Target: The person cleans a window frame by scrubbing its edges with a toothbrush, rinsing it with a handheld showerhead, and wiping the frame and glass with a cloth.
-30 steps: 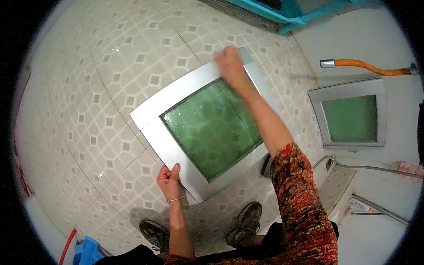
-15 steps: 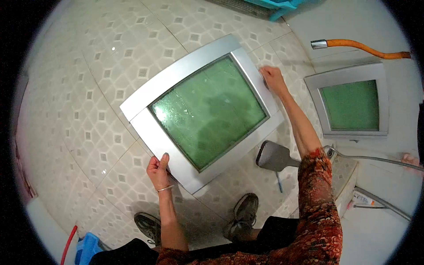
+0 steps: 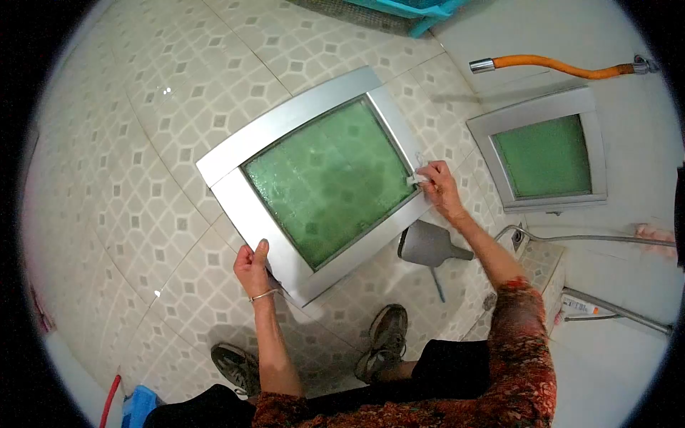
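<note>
A silver-framed panel (image 3: 246, 221) with wet, green-tinted glass (image 3: 325, 178) is tilted in front of me over the tiled floor. My left hand (image 3: 252, 271) is closed on the frame's lower left edge, thumb on top and fingers underneath. At the right corner of the glass, my right hand (image 3: 441, 192) pinches a small whitish scrap (image 3: 417, 178) against the frame. Whether the scrap is cloth, paper or plastic cannot be made out. A grey flat-headed tool (image 3: 432, 244) lies on the floor below that hand.
A smaller framed green panel (image 3: 542, 153) leans against the right wall. Above it, an orange hose (image 3: 560, 65) with a metal end sticks out. A grey hose (image 3: 571, 237) runs along the wall. Blue plastic (image 3: 421, 10) is at the top; my shoes (image 3: 389, 335) stand below.
My right hand has moved from the frame's outer right edge down to the glass corner, where the whitish scrap now shows. My left hand keeps its hold. The view has shifted slightly.
</note>
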`<state>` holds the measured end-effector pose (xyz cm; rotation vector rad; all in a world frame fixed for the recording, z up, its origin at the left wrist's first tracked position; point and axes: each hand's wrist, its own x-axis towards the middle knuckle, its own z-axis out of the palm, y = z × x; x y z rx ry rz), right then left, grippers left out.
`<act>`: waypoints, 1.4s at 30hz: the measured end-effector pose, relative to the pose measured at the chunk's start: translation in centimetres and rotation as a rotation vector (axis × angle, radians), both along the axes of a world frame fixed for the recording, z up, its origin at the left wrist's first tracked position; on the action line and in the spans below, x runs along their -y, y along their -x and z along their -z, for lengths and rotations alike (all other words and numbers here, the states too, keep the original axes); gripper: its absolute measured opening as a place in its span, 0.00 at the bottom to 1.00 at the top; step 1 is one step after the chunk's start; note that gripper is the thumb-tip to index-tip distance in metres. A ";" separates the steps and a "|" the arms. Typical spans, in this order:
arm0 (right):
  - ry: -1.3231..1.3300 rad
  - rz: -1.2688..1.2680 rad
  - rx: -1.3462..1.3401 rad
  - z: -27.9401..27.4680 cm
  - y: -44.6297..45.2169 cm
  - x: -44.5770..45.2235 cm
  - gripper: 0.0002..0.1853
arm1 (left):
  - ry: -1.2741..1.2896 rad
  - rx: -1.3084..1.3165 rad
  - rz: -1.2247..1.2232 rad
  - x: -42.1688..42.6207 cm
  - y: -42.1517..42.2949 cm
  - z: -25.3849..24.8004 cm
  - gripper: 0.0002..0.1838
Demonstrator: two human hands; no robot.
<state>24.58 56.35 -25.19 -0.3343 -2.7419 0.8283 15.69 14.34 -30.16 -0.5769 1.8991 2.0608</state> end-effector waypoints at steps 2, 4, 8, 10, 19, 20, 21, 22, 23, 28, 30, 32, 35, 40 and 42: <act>0.016 0.087 -0.001 1.3 1.1 1.2 0.06 | 0.043 0.006 0.020 0.1 0.1 -0.2 0.26; -0.131 0.061 -0.019 1.5 5.9 0.9 0.06 | 0.059 0.023 0.044 0.3 0.1 -0.2 0.26; -0.181 -0.016 -0.214 3.1 18.4 -0.2 0.10 | 0.007 0.011 0.035 0.6 0.0 0.9 0.26; -0.100 0.069 -0.180 3.6 20.7 -0.5 0.10 | 0.006 0.046 0.029 0.5 0.2 0.0 0.26; -0.208 -0.269 0.236 0.0 -1.7 0.3 0.06 | -0.038 0.052 -0.006 0.1 -0.2 0.3 0.26; -0.146 -0.205 0.245 -0.4 -1.8 0.5 0.07 | -0.056 0.064 -0.006 -0.1 -0.2 0.1 0.26; -0.082 -0.142 0.248 -0.7 -1.9 1.0 0.07 | -0.073 0.073 -0.006 0.3 -0.1 0.1 0.27; -0.016 -0.079 0.250 -0.8 -1.7 1.5 0.08 | -0.034 0.053 0.029 0.4 0.0 0.1 0.27; -0.097 -0.118 0.184 -0.2 -0.1 1.5 0.09 | -0.013 0.048 0.040 0.5 0.3 -0.1 0.26; -0.346 -0.183 -0.064 1.7 13.5 2.1 0.06 | -0.004 0.026 0.062 0.6 0.1 -0.1 0.25; -0.452 -0.161 -0.133 2.1 17.9 2.4 0.06 | -0.013 0.027 0.036 0.1 0.3 -1.4 0.24; -0.481 -0.124 -0.170 2.4 18.7 2.6 0.06 | -0.008 0.005 0.016 0.1 0.2 -1.3 0.24; -0.426 -0.128 -0.127 2.7 16.8 2.9 0.06 | -0.007 -0.001 -0.013 -0.3 0.1 -1.4 0.24; -0.382 -0.269 0.341 -0.4 0.6 1.7 0.08 | 0.000 -0.025 -0.049 -0.3 -0.5 0.6 0.25; -0.370 -0.281 0.371 -1.1 0.1 1.6 0.08 | 0.018 0.013 -0.021 -0.3 -0.1 -1.0 0.25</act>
